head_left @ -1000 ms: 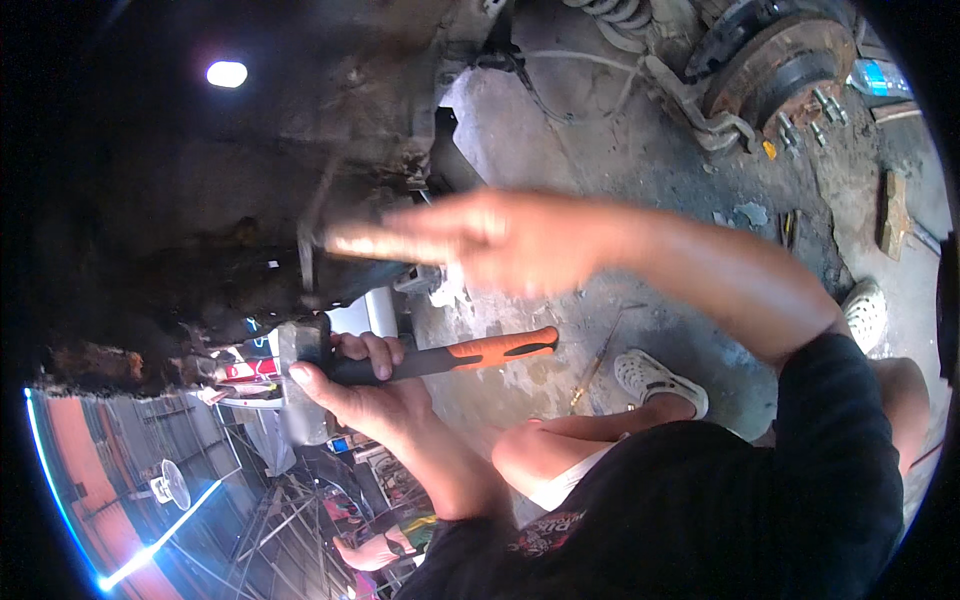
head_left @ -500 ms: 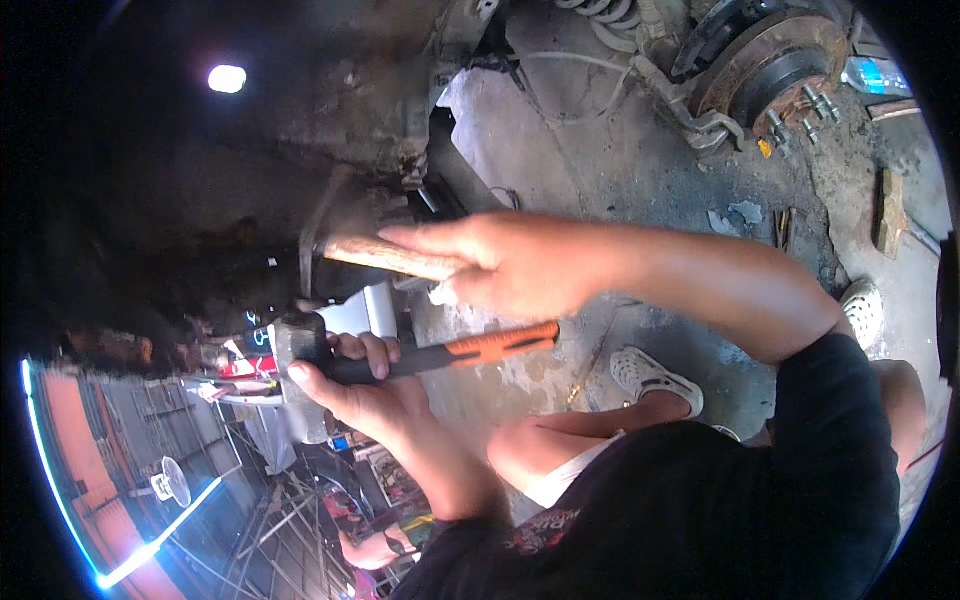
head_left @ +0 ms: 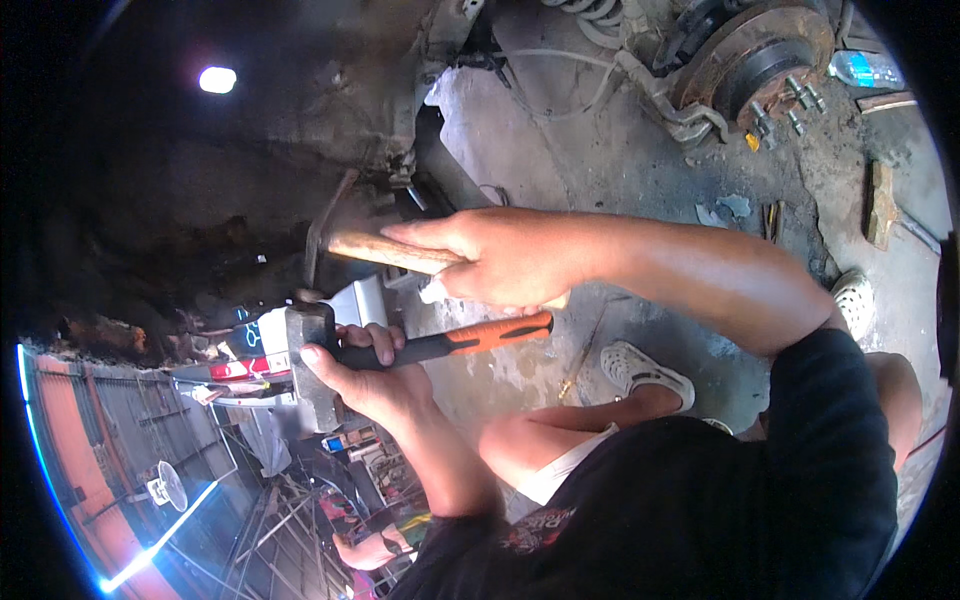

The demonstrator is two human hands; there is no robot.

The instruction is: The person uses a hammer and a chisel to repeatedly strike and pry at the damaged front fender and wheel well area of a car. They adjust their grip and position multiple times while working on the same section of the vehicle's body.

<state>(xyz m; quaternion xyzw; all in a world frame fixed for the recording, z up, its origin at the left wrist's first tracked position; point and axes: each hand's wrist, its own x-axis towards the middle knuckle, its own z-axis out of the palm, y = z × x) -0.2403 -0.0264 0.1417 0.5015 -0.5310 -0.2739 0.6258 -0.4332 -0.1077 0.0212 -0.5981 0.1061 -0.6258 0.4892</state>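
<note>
A dark, rust-patched car body panel [head_left: 180,180] fills the upper left. Below its edge my left hand [head_left: 365,385] is closed round a black-and-orange handled hammer [head_left: 312,325], gripping it just behind its heavy metal head, which sits against or very near the panel. My right hand [head_left: 510,260] is closed on a wooden-handled hammer [head_left: 385,250] just above, its long, narrow metal head lying over the panel. The lower tip of that head is close to the heavy hammer's head; I cannot tell if they touch.
At upper right are a rusty brake disc [head_left: 745,70] with studs, a coil spring [head_left: 590,20] and a plastic bottle [head_left: 865,70]. A wooden block [head_left: 880,205], slim tools [head_left: 770,220] and my clog-shod foot [head_left: 650,375] are on the concrete floor. Metal framework fills the lower left.
My right hand, blurred and higher a second ago, now shows more sharply with the wooden-handled hammer. My left hand keeps its grip. The whole view has shifted slightly.
</note>
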